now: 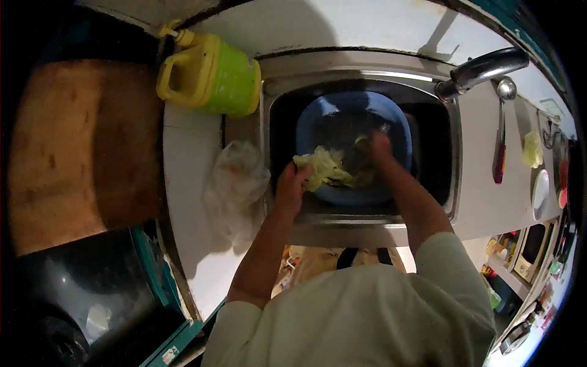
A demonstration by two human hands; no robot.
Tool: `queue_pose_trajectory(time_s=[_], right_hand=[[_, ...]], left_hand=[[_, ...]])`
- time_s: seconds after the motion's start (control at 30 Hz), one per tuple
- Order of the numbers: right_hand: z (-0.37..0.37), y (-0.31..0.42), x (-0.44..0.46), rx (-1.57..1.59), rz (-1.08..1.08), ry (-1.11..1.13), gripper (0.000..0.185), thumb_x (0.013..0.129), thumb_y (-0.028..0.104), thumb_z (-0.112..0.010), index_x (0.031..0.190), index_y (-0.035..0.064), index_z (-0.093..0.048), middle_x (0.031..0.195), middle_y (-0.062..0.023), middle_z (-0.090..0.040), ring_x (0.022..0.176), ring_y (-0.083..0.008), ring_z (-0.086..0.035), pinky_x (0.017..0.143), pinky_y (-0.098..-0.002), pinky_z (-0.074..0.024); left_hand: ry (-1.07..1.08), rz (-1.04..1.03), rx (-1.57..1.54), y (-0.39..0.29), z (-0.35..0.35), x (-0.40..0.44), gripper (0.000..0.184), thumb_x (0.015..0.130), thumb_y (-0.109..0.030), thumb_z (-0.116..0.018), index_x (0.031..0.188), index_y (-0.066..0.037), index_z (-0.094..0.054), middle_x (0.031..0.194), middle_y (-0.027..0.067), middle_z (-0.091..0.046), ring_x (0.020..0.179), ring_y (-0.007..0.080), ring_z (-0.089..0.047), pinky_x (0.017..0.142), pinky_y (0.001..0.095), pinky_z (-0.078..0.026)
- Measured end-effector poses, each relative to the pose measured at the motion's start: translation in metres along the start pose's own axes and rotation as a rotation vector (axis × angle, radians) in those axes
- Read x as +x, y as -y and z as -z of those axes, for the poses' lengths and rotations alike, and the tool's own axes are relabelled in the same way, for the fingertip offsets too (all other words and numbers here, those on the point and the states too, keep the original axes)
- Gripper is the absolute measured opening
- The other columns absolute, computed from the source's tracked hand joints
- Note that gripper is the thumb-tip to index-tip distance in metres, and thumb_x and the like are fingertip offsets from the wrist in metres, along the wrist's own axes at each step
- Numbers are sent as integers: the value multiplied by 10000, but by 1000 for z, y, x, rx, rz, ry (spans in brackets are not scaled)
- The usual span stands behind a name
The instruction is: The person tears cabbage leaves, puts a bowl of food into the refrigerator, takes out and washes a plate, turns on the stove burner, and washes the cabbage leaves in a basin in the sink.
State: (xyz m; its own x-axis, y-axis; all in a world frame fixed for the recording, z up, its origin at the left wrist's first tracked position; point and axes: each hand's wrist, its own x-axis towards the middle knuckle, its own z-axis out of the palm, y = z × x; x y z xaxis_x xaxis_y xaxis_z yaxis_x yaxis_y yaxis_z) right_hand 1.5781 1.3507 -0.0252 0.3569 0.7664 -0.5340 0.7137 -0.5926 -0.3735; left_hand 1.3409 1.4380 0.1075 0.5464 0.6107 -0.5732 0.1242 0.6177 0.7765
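A blue plastic basin (351,194) stands in the sink (435,147), and it seems to hold water. At its left rim, my left hand (291,186) is closed on a pale green leafy vegetable (328,166), which looks like cabbage or lettuce leaves. The leaves hang over the inside of the basin. My right hand (381,147) is inside the basin on its right side, close to more greens (362,145). Motion blur smears its fingers, so I cannot make out whether they grip anything.
A faucet (483,72) rises at the sink's back right corner. A ladle (502,131) lies on the right counter, near a yellow-green piece (532,150) and a white dish (540,188). To the left are a clear plastic bag (237,177) and a yellow-green jug (214,76).
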Motion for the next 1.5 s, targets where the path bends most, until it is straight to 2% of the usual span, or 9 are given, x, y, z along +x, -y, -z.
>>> queue_pose_trajectory(time_s=[0.2, 0.33, 0.57, 0.7, 0.87, 0.93, 1.0, 1.13, 1.5], right_hand=[[-55, 15, -4, -46, 368, 130, 482, 732, 203, -612, 1168, 77, -448, 962, -207, -560, 850, -335, -559, 780, -430, -450], [-4, 31, -22, 285, -97, -155, 371, 738, 173, -606, 1085, 79, -512, 887, -190, -580, 780, -332, -572, 713, -405, -467], [19, 45, -38, 611, -60, -255, 191, 753, 161, -593, 884, 31, -541, 790, -162, -563, 709, -302, -560, 639, -402, -450], [28, 71, -86, 281, 354, -558, 270, 732, 164, -594, 967, 40, -546, 946, -163, -550, 812, -320, -546, 663, -400, -459], [14, 85, -116, 13, 666, -224, 360, 691, 139, -622, 1031, 53, -536, 1044, -155, -523, 855, -314, -537, 656, -411, -471], [25, 48, -89, 544, 204, -201, 288, 734, 154, -557, 1009, 72, -532, 1001, -165, -529, 818, -325, -543, 674, -425, -459], [27, 12, -47, 273, -56, -427, 299, 751, 175, -546, 1031, 73, -519, 984, -176, -534, 826, -329, -547, 683, -433, -459], [-50, -21, 18, -187, 145, -197, 323, 785, 216, -523, 1074, 74, -494, 948, -198, -544, 843, -337, -554, 701, -449, -461], [18, 56, -42, 1435, -53, 354, 327, 900, 225, -419, 1180, 58, -412, 957, -120, -565, 844, -232, -577, 715, -362, -493]], left_hand=[[2, 31, -138, 8, -1, 2, 342, 818, -175, -550, 1118, -34, -466, 1048, 67, -529, 916, 173, -526, 789, 301, -433], [-144, 18, -38, 14, 6, 8, 371, 830, -134, -538, 1175, -79, -413, 1120, 75, -482, 970, 222, -517, 773, 367, -464], [97, -128, -51, 41, -7, 22, 352, 812, -187, -560, 1128, -64, -465, 1012, 57, -532, 919, 151, -508, 752, 290, -442], [82, 12, -168, 61, -32, 41, 271, 841, -159, -520, 1103, -96, -504, 1028, 73, -541, 907, 218, -546, 746, 331, -479], [-168, 170, -280, 27, -51, 26, 416, 829, -229, -562, 1191, -76, -426, 1111, 64, -503, 951, 226, -520, 770, 371, -459], [-166, 62, -109, 38, -33, 32, 443, 819, -227, -579, 1199, -76, -409, 1133, 68, -487, 973, 228, -511, 771, 387, -454], [-214, 16, 41, 38, -25, 27, 449, 811, -217, -592, 1198, -84, -408, 1136, 69, -485, 981, 225, -510, 767, 390, -455], [-126, -31, 77, 43, -7, 22, 438, 804, -200, -604, 1188, -94, -423, 1105, 64, -510, 964, 214, -528, 752, 371, -468], [-36, -18, -37, 53, -12, 23, 424, 799, -204, -609, 1172, -97, -438, 1076, 56, -530, 934, 209, -544, 756, 349, -467]])
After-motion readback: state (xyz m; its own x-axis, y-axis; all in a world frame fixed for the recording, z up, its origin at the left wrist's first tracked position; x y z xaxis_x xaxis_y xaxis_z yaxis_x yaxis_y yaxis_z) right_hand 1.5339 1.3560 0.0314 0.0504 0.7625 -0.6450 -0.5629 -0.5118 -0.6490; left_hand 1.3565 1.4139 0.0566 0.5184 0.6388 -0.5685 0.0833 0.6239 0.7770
